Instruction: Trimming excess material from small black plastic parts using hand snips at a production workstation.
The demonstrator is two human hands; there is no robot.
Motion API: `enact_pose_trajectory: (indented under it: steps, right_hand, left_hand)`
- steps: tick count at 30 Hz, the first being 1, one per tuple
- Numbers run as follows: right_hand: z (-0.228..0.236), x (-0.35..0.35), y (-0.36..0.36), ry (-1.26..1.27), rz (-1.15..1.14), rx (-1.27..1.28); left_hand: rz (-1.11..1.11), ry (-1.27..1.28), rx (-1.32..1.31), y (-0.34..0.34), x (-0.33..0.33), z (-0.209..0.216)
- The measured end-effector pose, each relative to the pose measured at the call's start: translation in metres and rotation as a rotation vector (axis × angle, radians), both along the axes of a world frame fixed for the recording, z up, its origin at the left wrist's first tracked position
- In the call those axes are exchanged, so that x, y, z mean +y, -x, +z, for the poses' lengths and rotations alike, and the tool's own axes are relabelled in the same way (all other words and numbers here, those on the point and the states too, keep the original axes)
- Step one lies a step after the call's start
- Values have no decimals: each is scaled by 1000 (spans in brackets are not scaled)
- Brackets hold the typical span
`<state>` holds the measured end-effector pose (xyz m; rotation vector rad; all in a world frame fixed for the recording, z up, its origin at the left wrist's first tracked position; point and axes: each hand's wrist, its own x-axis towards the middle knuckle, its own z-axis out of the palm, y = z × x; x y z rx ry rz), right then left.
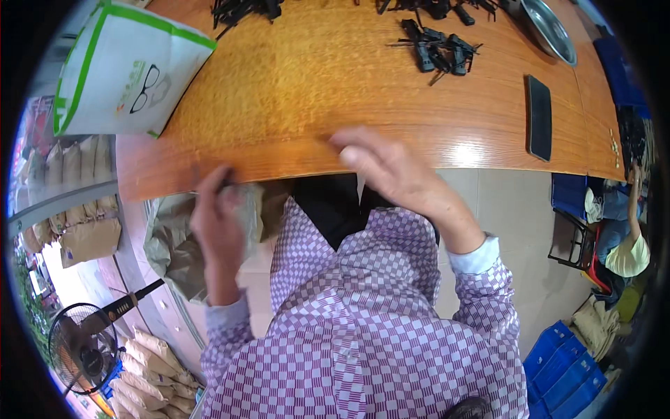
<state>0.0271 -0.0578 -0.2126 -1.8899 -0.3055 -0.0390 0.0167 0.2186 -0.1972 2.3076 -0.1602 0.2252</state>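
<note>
My left hand (218,218) is at the near edge of the orange wooden table (300,91), with its fingers closed around a thin dark piece at the rim of a grey-brown sack (174,244) that hangs below the table. My right hand (391,171) is blurred at the table's near edge, fingers curled, and whether it holds anything cannot be made out. Both arms wear purple-and-white checked sleeves.
Piles of small black parts (440,49) lie at the far side of the table, beside a metal bowl (551,28) and a black phone (539,117). A white-and-green bag (125,70) stands at left. Another person (624,237) sits at right near blue crates (565,370). A fan (84,346) and stacked sacks stand at lower left.
</note>
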Motion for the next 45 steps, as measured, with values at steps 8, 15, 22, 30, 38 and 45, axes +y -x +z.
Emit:
enact_pose_trajectory:
  steps: [8,15,22,30,38,45]
  right_hand:
    - [2,-87,-58,806,-482,-162]
    - [-2,-92,-74,1062,-540,-197]
    - [27,-43,-40,571,-208,-411]
    - [41,0,-17,691,175,-603]
    - [38,18,-8,712,342,-692]
    - [15,43,17,176,120,-214]
  left_hand:
    - [97,-577,-38,8,88,4]
    - [-41,-138,62,-15,14,14]
    - [-372,712,684,-47,-60,36]
    - [-644,1150,1118,-53,-61,4]
    - [-507,1574,1259,-23,-48,-23]
    - [-408,1262,905,-17,-44,-3]
